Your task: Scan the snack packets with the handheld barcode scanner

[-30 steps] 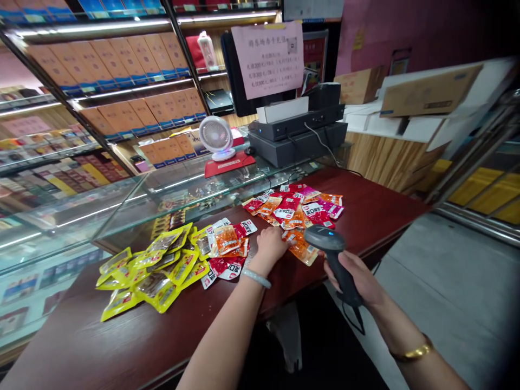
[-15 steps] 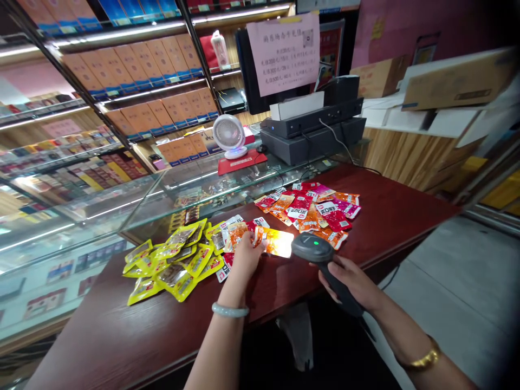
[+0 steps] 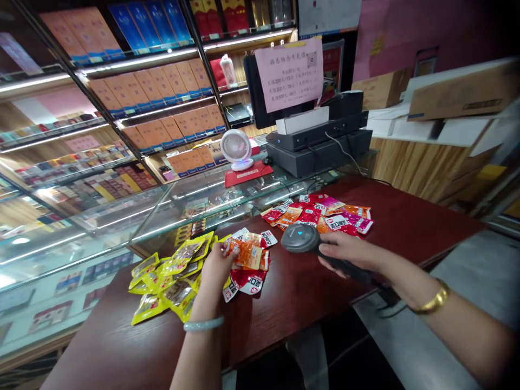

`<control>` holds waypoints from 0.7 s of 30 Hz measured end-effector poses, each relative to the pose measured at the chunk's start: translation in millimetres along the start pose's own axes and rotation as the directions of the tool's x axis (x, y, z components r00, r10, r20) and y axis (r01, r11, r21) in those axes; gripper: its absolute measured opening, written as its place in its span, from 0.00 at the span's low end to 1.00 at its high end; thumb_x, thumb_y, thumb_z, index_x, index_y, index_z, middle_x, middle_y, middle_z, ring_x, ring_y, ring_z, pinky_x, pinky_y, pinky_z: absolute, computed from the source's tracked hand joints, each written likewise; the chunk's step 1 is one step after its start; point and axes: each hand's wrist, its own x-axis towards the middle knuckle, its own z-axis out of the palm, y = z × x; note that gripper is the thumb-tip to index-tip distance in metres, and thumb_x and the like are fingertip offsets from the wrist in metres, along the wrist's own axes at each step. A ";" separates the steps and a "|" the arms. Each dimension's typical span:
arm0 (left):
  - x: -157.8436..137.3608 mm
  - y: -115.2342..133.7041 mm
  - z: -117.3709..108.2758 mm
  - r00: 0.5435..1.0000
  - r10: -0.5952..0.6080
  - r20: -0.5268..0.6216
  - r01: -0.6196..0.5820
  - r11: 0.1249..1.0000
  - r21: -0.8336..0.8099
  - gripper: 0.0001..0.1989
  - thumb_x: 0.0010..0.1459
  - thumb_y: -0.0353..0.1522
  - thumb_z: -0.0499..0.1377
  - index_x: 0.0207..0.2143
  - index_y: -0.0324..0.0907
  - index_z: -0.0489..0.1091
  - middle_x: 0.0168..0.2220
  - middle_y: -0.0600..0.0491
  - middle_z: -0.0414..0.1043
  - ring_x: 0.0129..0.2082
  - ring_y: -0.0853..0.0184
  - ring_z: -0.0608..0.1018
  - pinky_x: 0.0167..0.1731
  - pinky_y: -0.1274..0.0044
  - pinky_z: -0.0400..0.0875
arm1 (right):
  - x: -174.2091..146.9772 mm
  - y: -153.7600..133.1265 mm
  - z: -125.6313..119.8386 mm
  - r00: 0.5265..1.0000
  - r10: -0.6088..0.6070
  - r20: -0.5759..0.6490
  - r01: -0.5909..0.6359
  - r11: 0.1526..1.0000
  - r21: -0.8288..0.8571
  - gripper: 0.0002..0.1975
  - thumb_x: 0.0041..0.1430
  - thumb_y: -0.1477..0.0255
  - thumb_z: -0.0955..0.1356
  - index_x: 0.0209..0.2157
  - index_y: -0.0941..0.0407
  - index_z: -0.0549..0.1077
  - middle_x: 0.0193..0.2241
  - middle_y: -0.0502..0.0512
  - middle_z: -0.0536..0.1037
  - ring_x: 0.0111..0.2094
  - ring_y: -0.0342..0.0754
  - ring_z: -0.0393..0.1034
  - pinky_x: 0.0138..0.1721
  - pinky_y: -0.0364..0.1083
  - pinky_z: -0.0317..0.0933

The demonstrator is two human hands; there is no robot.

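Note:
My left hand (image 3: pixel 217 268) pinches an orange snack packet (image 3: pixel 246 254) by its left end, above a small pile of red and white packets (image 3: pixel 251 279). Yellow packets (image 3: pixel 179 292) with clear windows lie heaped just left of that hand, some partly behind it. A black handheld barcode scanner (image 3: pixel 298 238) is gripped in my right hand (image 3: pixel 345 252), its head pointing left and a small blue light lit on top. Beyond the scanner spreads another pile of red, orange and purple packets (image 3: pixel 312 213), partly hidden by the scanner and my right hand.
The packets lie on a dark red wooden table (image 3: pixel 292 325). Behind it stand a glass display counter (image 3: pixel 190 189), a white fan (image 3: pixel 236 149) and a black cash drawer (image 3: pixel 317 154) with a cable. Cardboard boxes (image 3: pixel 459 92) rest at the right.
My left hand has drawn back left with the orange packet, away from the scanner's bright beam, which no longer shows. The scanner's light went from green to blue, and its handle now lies flatter.

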 end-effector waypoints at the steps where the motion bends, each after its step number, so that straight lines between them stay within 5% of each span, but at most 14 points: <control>1: 0.7 1.1 -1.9 0.999 -0.009 -0.051 0.013 0.998 0.065 0.20 0.54 0.46 0.59 0.45 0.43 0.66 0.43 0.45 0.76 0.43 0.54 0.77 0.41 0.69 0.67 | 7.0 -10.2 -7.9 0.999 0.016 0.044 -0.015 0.999 -0.031 0.22 0.56 0.51 0.69 0.36 0.57 0.68 0.21 0.46 0.71 0.16 0.39 0.65 0.15 0.37 0.58; 5: 13.5 29.1 1.9 0.953 0.100 -0.285 -0.039 0.976 0.214 0.24 0.56 0.45 0.58 0.51 0.41 0.67 0.51 0.40 0.72 0.53 0.49 0.71 0.52 0.62 0.63 | 41.2 -43.6 -34.5 0.988 -0.039 0.147 0.052 0.995 -0.085 0.20 0.51 0.56 0.74 0.33 0.57 0.69 0.20 0.45 0.71 0.15 0.38 0.64 0.15 0.37 0.57; 9: 57.7 81.8 30.7 0.955 0.284 -0.087 -0.273 0.954 0.121 0.19 0.60 0.45 0.55 0.47 0.44 0.73 0.48 0.44 0.75 0.50 0.57 0.74 0.50 0.70 0.65 | 77.0 -53.3 -49.4 0.990 -0.109 0.093 0.105 0.994 0.042 0.18 0.52 0.57 0.74 0.30 0.57 0.68 0.20 0.46 0.73 0.16 0.39 0.64 0.15 0.38 0.57; 13: 111.0 119.0 68.2 0.951 0.286 0.118 -0.305 0.931 0.200 0.23 0.60 0.47 0.53 0.42 0.39 0.75 0.45 0.38 0.76 0.47 0.55 0.77 0.45 0.70 0.68 | 101.0 -40.6 -56.6 0.988 -0.157 0.000 0.156 0.979 0.134 0.21 0.53 0.54 0.73 0.27 0.57 0.68 0.18 0.46 0.71 0.14 0.37 0.61 0.14 0.37 0.54; 21: 155.7 117.7 104.6 0.937 0.212 0.277 -0.262 0.952 0.159 0.17 0.48 0.44 0.65 0.31 0.38 0.74 0.35 0.40 0.78 0.36 0.57 0.79 0.36 0.73 0.69 | 125.1 6.0 -85.8 0.988 -0.155 -0.014 0.153 0.955 0.256 0.21 0.54 0.54 0.72 0.31 0.58 0.68 0.19 0.45 0.70 0.14 0.37 0.61 0.13 0.37 0.54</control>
